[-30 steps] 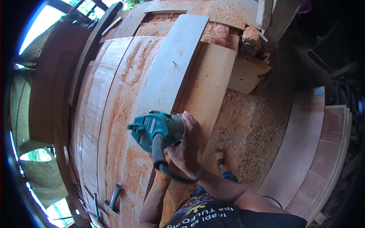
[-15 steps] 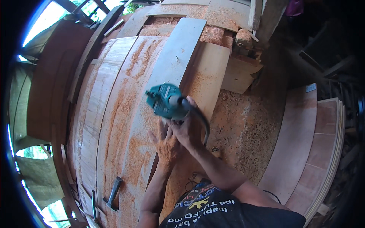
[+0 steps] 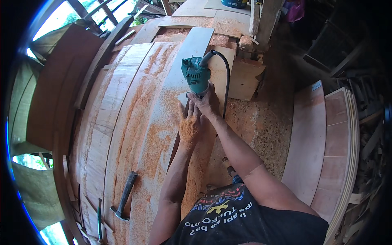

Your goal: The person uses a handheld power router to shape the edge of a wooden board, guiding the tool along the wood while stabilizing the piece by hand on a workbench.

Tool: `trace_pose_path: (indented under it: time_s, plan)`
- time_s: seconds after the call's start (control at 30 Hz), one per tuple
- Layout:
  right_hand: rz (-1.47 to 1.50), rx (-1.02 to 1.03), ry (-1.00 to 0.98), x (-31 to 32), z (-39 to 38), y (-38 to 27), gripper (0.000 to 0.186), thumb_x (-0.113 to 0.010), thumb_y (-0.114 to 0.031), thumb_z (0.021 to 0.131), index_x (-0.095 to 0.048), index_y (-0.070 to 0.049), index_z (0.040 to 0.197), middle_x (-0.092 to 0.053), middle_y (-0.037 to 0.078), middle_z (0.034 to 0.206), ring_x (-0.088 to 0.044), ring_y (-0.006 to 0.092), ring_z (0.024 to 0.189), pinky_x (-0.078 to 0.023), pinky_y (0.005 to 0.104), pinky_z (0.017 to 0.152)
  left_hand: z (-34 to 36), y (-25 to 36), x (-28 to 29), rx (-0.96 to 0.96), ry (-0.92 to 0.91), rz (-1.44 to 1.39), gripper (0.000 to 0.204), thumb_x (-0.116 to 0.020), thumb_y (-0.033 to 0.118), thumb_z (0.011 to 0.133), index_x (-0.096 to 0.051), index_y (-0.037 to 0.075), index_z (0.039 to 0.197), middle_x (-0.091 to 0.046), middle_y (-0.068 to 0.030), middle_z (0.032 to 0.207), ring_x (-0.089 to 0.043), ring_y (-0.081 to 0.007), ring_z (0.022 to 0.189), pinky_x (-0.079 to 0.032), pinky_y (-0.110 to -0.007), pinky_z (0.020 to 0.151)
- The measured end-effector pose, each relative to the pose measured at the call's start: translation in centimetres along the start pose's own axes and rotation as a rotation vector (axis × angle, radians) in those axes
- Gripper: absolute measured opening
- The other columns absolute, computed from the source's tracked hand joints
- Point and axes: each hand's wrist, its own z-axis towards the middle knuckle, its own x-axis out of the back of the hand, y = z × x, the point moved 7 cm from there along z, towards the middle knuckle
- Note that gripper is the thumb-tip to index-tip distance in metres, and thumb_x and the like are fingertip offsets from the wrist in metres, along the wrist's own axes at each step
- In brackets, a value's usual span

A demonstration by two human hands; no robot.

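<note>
A teal trim router (image 3: pixel 197 77) with a black cord stands on the far part of a long pale board (image 3: pixel 198 41). My right hand (image 3: pixel 208 102) is wrapped round the router's lower body, its thumb on the near side. Just nearer to me, my left hand (image 3: pixel 189 126) rests at the board's right edge with its fingers stretched out, holding nothing. Reddish sawdust coats the back of that hand. The router's bit and base are hidden from view.
Wide wooden planks (image 3: pixel 110 94) strewn with sawdust lie to the left. A hammer (image 3: pixel 125 196) rests on them at the near left, beside a thin green-handled tool (image 3: pixel 99 220). Curved-looking panels (image 3: pixel 304 147) lean at the right, and a blue tub (image 3: pixel 234 3) stands at the back.
The router has moved farther away along the board and now sits lower and more upright. Both hands have shifted forward with it, and the view has shifted slightly.
</note>
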Motion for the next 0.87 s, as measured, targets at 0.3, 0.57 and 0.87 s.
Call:
trace_pose_path:
  time_s: [0.3,0.57,0.87]
  plan:
    - [0.000,-0.061,-0.054,-0.1,0.7,0.5,0.088,-0.079,-0.049,0.072,-0.037,-0.004,0.134,-0.058,0.018,0.118,-0.061,0.0352,0.105,-0.050,0.0431,0.086,0.7,0.0,-0.6,-0.033,0.032,0.018,0.057,-0.056,0.034,0.089,-0.044,0.016,0.141,-0.038,-0.0048,0.150,-0.020,-0.0415,0.142,-0.009,-0.080,0.098]
    - [0.025,-0.074,-0.080,-0.2,1.6,1.2,0.089,-0.080,-0.049,0.071,-0.036,-0.002,0.134,-0.058,0.018,0.119,-0.060,0.0337,0.107,-0.049,0.0425,0.089,1.3,0.4,-0.1,-0.025,0.032,0.010,0.055,-0.053,0.034,0.091,-0.044,0.015,0.142,-0.037,-0.0046,0.151,-0.021,-0.0438,0.141,-0.008,-0.079,0.099]
    - [0.001,-0.080,-0.098,-0.6,2.2,1.8,0.090,-0.079,-0.048,0.072,-0.034,-0.002,0.135,-0.056,0.019,0.121,-0.060,0.0342,0.108,-0.048,0.0432,0.090,1.8,0.3,-0.5,-0.041,0.065,0.034,0.057,-0.053,0.037,0.091,-0.043,0.014,0.142,-0.037,-0.0049,0.151,-0.020,-0.0440,0.141,-0.006,-0.079,0.101]
